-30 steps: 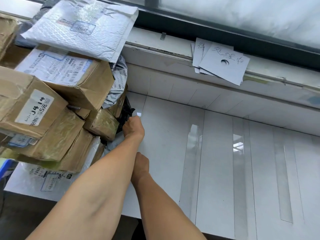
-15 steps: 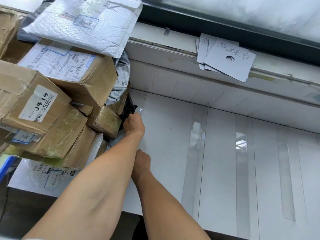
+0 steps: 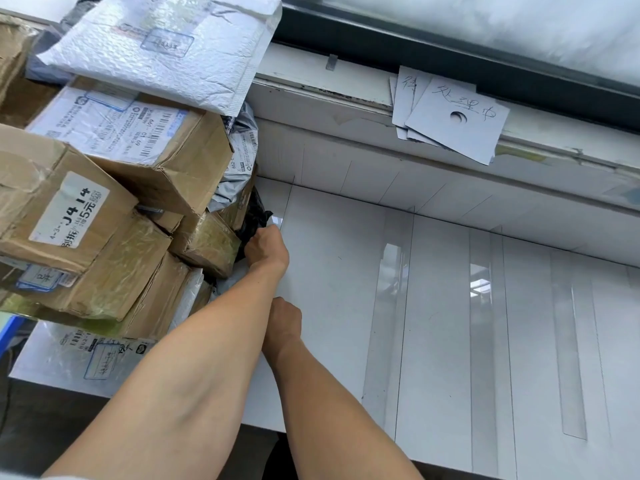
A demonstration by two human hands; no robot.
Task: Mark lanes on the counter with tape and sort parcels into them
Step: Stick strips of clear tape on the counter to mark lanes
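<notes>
The white desk (image 3: 332, 271) carries three clear tape strips (image 3: 479, 306). They run near to far and lie well apart across its middle and right. A pile of parcels (image 3: 114, 244) fills the left end.

- **Bubble mailer:** a white bubble mailer (image 3: 166, 53) lies on top of the pile. Its blue-framed label is too blurred to read.
- **Brown box:** under the mailer, a brown box (image 3: 194, 168) bears a white shipping label with barcodes. The small print is unreadable.
- **Second box:** nearer and further left, a second box (image 3: 31, 209) has a label reading "4-3-", "J414" and "5元".
- **Grey bag:** a grey bag (image 3: 239, 157) is wedged at the pile's right edge. Its label begins "862".
- **Flat mailer:** a flat mailer (image 3: 79, 358) lies under the pile at the near edge, and its print is blurred.

The left hand (image 3: 268, 249) sits at the right foot of the pile, against a black bag (image 3: 254, 220). Its knuckles face up and its fingers curl under. I cannot tell whether they grip anything. The right hand (image 3: 284, 322) is nearer, just beside the left forearm. The forearm hides its fingers, so I cannot tell if they are apart or together.

On the far sill (image 3: 311, 81), white cards (image 3: 457, 123) overlap. The top card has a hole and handwriting reading "处理中". One beneath it shows "待".
</notes>
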